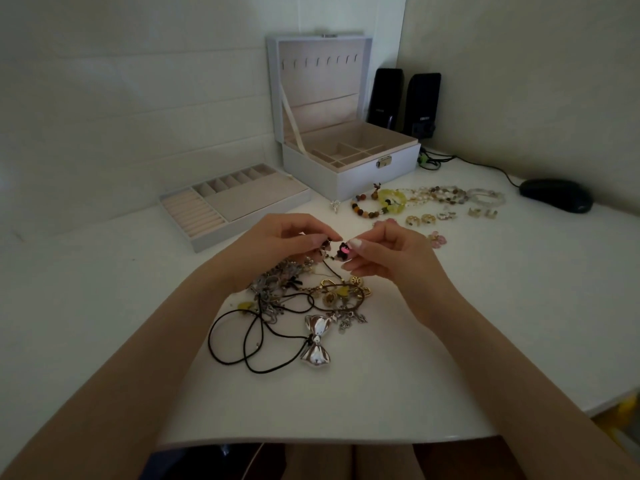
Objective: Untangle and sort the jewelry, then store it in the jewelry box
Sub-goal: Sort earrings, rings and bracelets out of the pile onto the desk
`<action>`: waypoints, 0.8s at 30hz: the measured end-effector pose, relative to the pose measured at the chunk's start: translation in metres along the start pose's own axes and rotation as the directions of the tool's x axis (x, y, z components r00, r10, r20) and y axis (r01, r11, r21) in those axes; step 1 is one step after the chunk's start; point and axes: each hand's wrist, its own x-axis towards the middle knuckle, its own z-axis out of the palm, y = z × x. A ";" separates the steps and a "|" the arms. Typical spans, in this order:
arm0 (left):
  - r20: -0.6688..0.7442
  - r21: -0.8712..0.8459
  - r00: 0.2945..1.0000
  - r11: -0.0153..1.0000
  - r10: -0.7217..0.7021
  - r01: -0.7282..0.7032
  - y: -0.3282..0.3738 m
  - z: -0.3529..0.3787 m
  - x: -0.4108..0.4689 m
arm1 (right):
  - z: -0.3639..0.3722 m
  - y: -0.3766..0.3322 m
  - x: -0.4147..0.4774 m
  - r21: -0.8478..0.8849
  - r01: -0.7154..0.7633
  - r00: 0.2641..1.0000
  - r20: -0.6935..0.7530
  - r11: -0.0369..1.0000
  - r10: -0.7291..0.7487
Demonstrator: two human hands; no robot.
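Note:
A tangled pile of jewelry (311, 296) lies mid-table: chains, gold charms, black cords and a large silver bow pendant (316, 341). Just above the pile, my left hand (280, 240) and my right hand (384, 251) each pinch one end of a small dark beaded piece with a pink charm (337, 251) that still trails into the tangle. The white jewelry box (349, 168) stands open behind, its lid upright. Its removed tray (235, 202) sits to the left. Beaded bracelets (415, 200) and rings (446, 216) lie sorted in rows at the right.
Two black speakers (403, 102) stand behind the box against the wall. A black mouse (554, 195) with its cable lies far right. A pink flower piece (437, 240) rests near my right hand. The table's front edge curves close to my body.

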 end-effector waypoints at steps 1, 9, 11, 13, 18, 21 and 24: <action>-0.008 0.001 1.000 1.000 -0.007 0.008 -0.001 -0.001 0.000 | 0.000 0.000 0.000 -0.005 0.001 1.000 0.002 1.000 -0.001; -0.005 -0.010 0.998 0.998 -0.060 0.060 -0.001 -0.003 0.000 | 0.000 0.000 -0.001 -0.058 0.018 1.000 0.009 0.998 -0.017; 0.024 -0.047 0.997 0.996 -0.076 0.077 0.000 -0.003 -0.001 | 0.000 0.000 -0.001 -0.070 0.018 1.000 0.006 0.997 -0.017; 0.048 -0.073 0.995 0.993 -0.087 0.090 0.000 -0.002 -0.001 | 0.000 0.000 -0.001 -0.084 0.018 1.000 0.000 0.996 -0.018; 0.027 0.073 0.996 0.994 -0.085 0.083 -0.004 -0.003 0.002 | 0.000 0.000 -0.001 -0.136 0.030 0.999 -0.006 0.990 -0.032; 0.005 0.317 0.998 0.946 -0.069 0.064 -0.013 -0.003 0.004 | 0.000 0.001 0.000 -0.148 0.031 1.000 -0.003 0.989 -0.031; 0.007 0.445 0.999 0.895 -0.049 0.041 -0.015 -0.006 0.005 | 0.001 0.001 -0.001 -0.168 0.030 1.000 0.008 0.985 -0.029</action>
